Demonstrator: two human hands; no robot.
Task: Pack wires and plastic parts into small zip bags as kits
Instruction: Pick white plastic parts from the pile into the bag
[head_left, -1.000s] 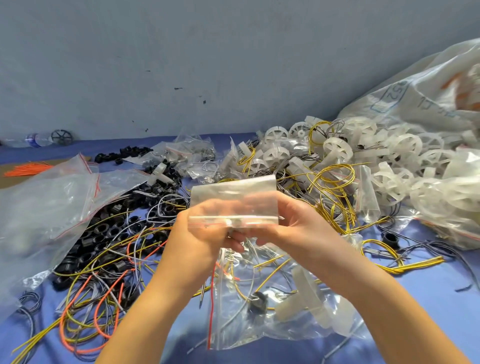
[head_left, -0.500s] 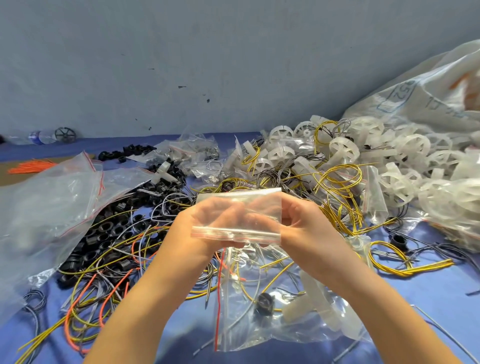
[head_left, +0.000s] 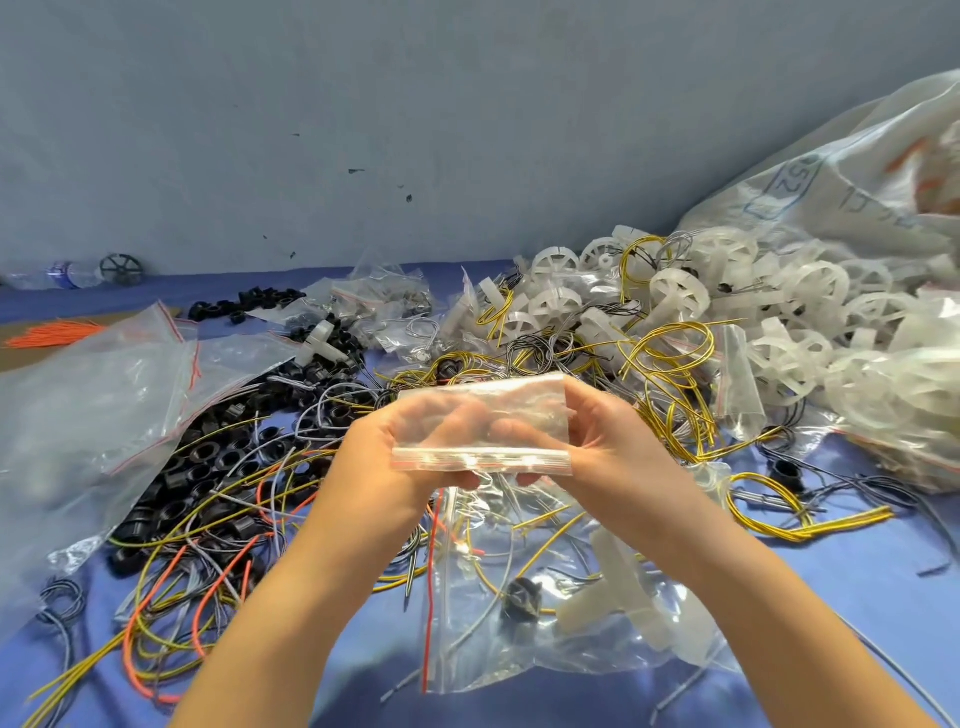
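Zip bag (head_left: 483, 415), empty, pinched between our left grip (head_left: 387, 457) and right grip (head_left: 618, 447). Since a second ago we only levelled it; seal (head_left: 480, 460) apparently closed, filling pending.

A makeshift packing workspace; a blue cloth (head_left: 857, 597) heaped with white plastic wheels (head_left: 810, 322), black rings (head_left: 208, 467) and loose wires (head_left: 670, 364); bare grey wall (head_left: 415, 104) at the far side.

The small zip bag (head_left: 483, 415) is thin clear plastic film, glossy and creased, with a red strip along its seal. The white wheels (head_left: 678, 293) are translucent, dull plastic. The black rings (head_left: 208, 460) are shiny moulded plastic. The yellow wires (head_left: 831, 525) have a glossy coating. Matt blue cloth covers the surface (head_left: 857, 613). The far wall (head_left: 415, 104) looks matt and painted.
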